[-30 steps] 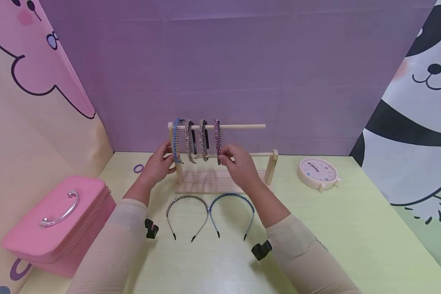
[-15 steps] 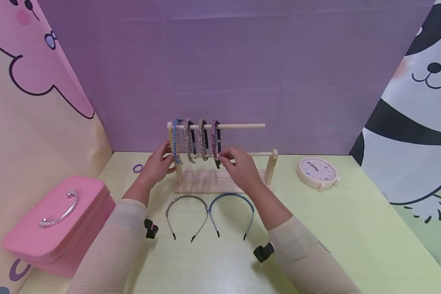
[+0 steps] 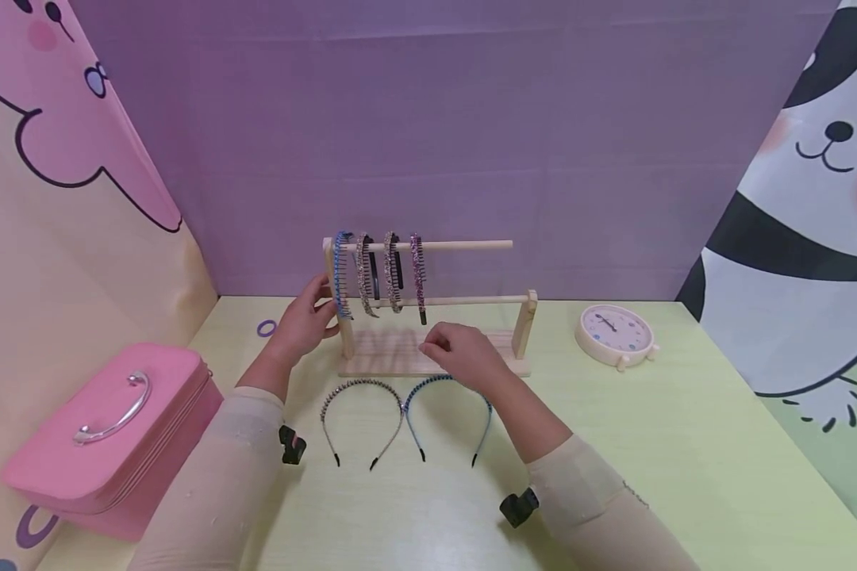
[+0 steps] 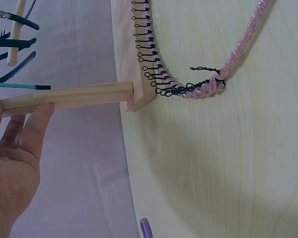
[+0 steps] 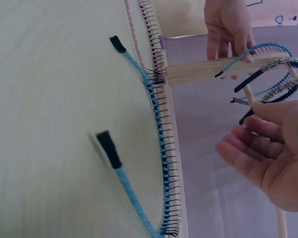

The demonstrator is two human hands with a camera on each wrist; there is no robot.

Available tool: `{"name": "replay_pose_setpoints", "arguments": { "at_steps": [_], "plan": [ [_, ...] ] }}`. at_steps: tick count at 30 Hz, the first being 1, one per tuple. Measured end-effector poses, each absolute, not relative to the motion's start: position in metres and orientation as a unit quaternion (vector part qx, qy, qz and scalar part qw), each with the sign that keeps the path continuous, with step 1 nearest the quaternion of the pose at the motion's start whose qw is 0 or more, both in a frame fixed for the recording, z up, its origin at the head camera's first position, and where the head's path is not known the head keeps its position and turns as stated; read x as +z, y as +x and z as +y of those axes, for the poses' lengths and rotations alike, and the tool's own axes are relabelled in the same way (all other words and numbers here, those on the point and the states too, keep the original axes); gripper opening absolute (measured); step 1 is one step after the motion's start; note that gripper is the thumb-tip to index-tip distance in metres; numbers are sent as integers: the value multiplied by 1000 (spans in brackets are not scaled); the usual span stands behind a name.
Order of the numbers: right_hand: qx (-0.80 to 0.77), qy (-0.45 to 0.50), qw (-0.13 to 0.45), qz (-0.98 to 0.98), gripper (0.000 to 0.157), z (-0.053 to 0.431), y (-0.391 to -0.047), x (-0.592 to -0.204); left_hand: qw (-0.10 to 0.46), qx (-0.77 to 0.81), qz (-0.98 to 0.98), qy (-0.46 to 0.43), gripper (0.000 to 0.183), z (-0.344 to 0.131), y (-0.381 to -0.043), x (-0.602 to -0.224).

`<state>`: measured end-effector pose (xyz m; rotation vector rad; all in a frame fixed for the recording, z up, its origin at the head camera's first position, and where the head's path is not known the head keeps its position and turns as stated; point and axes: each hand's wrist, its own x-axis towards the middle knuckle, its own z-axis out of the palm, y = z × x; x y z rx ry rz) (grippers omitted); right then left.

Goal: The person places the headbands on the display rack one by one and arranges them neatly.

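Observation:
In the head view, my left hand (image 3: 305, 319) holds the left upright of a wooden rack (image 3: 400, 363); the left wrist view has thumb and fingers on either side of that post (image 4: 89, 96). From the rack's upper rod (image 3: 471, 245) hang a blue headband (image 3: 340, 274), two silvery glittering ones and a purple headband (image 3: 418, 274). Below the purple one's tip is my right hand (image 3: 464, 354), fingers loosely bent and holding nothing. Before the rack, a pink headband (image 3: 363, 381) and a second blue headband (image 3: 409, 396) lie side by side on the table.
A pink case (image 3: 114, 428) with a silver handle stands at the left. To the right of the rack lies a round pink clock (image 3: 616, 335). The rack's lower rod (image 3: 478, 300) ends at a short right upright (image 3: 524, 327). A purple wall rises behind.
My right hand has let go of the purple headband and drawn down and toward me. That headband swung a little and now hangs from the rod. My left hand stays on the post.

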<state>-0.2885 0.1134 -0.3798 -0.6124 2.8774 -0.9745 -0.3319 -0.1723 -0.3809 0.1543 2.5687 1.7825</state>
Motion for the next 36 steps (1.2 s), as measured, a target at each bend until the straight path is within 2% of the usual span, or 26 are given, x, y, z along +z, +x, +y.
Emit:
{"name": "replay_pose_setpoints", "arguments": {
  "at_steps": [5,13,20,27,36],
  "plan": [
    [-268,-200,79,939,24,107,-285,-389,9,569,821,49,50,-172,-330,-380],
    [-183,-202,178,946,39,91,-276,-404,13,568,822,39,51,-172,-329,-378],
    [-140,-169,195,956,43,83,-279,-409,10,571,819,46,51,-172,-330,-378],
    [-117,-161,225,954,55,90,-286,-414,12,575,817,47,50,-170,-330,-379],
    [-219,-147,258,930,18,113,-270,-403,11,567,822,42,51,-171,-328,-377]
  ]
}}
